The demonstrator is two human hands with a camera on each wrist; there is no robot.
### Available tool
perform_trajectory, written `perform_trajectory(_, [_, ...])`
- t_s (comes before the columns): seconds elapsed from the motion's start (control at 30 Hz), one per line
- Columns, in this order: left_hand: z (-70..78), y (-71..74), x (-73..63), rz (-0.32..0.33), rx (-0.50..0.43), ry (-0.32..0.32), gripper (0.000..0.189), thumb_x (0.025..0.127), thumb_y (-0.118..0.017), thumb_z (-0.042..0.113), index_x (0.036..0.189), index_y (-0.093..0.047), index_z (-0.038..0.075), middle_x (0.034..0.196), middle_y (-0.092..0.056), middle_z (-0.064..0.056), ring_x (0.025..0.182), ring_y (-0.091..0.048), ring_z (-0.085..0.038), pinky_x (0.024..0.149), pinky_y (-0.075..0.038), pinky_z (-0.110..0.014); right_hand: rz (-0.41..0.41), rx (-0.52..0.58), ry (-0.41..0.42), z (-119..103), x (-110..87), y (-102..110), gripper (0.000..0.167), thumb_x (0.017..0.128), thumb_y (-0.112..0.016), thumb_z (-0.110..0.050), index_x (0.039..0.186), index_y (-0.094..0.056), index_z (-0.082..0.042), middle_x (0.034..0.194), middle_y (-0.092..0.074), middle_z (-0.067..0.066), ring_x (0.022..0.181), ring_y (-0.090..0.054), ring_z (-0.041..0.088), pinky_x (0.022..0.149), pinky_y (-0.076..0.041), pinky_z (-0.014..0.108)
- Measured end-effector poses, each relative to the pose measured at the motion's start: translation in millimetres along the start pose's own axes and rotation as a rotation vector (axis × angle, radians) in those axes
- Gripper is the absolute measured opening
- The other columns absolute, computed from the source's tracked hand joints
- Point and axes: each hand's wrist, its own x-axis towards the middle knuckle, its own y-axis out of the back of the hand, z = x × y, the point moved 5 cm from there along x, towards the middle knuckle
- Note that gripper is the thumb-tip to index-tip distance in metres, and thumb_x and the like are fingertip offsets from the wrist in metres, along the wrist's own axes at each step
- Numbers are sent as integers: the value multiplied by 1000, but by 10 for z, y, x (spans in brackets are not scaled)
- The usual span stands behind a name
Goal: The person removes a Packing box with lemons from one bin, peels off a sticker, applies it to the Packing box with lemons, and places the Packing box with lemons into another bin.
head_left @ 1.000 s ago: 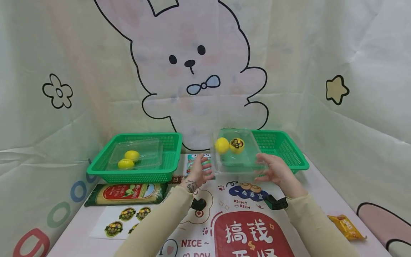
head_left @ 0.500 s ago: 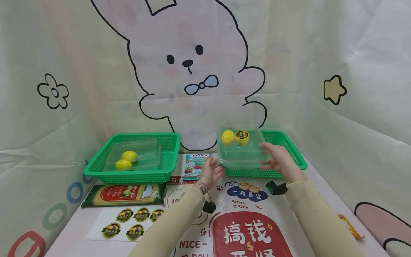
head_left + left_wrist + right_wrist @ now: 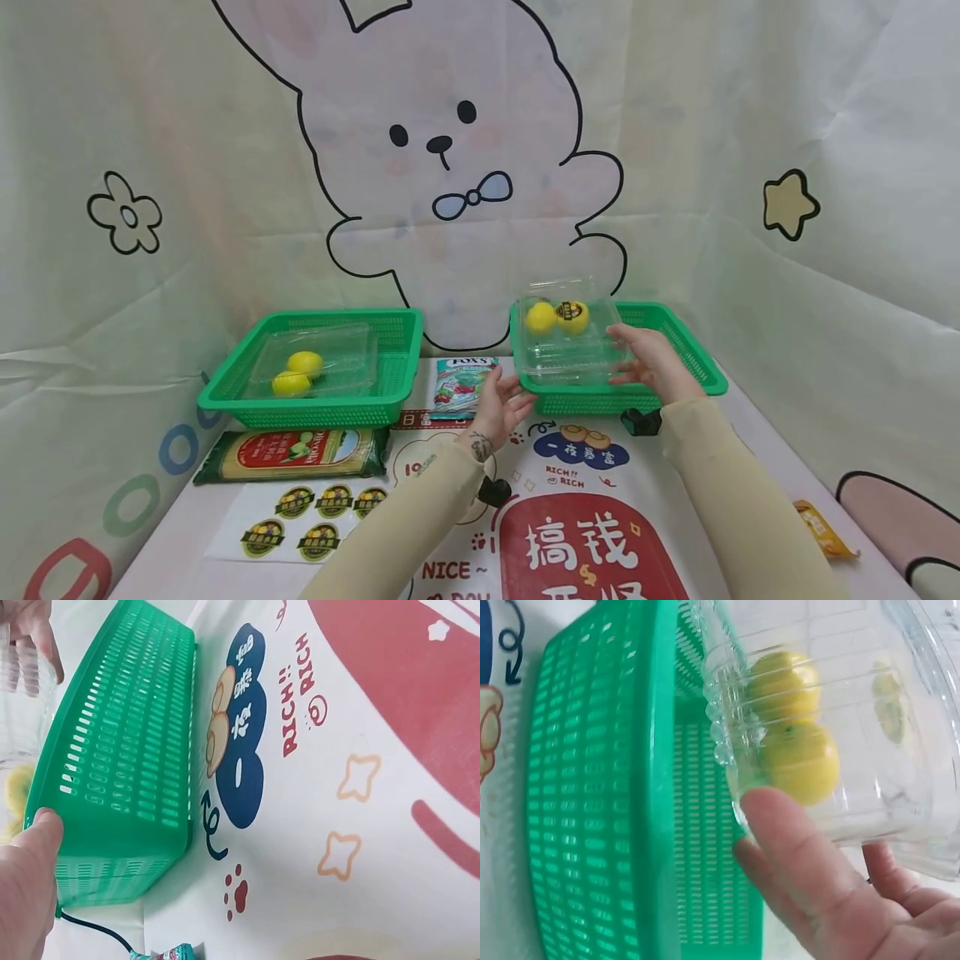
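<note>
The clear box (image 3: 572, 352) has moved farther back, between the two hands (image 3: 504, 406) (image 3: 654, 363).

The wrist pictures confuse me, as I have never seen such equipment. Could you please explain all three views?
There is no machine: a person works with two bare hands. The widest picture is taken from the head; the two others, from each wrist. The right hand holds the side of a clear box with two yellow fruits, at the right green basket. The left hand is by that basket's near left corner. The table also bears a left green basket with a similar box inside, a long packet, a sticker sheet, a FOX'S packet and an orange packet.
</note>
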Motion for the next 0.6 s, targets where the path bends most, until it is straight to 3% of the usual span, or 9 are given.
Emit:
perform_trajectory(0.4, [-31, -1, -43, -18, 7, 2, 73, 95, -28, 52, 140, -28, -5, 141, -33, -26, 124, -45, -39, 106, -34, -44, 12, -125, -27, 68, 255, 81, 73, 91, -50, -41, 146, -21, -3, 151, -19, 21, 125, -37, 49, 79, -54, 42])
perform_trajectory(0.6, [-29, 8, -41, -18, 38, 3, 73, 94, -28, 52, 140, -28, -5, 141, -33, -26, 124, -45, -39, 105, -35, -43, 6, -181, -44, 132, 316, 77, 75, 91, -49, -41, 146, -19, -1, 151, -17, 23, 125, -36, 50, 82, -53, 44])
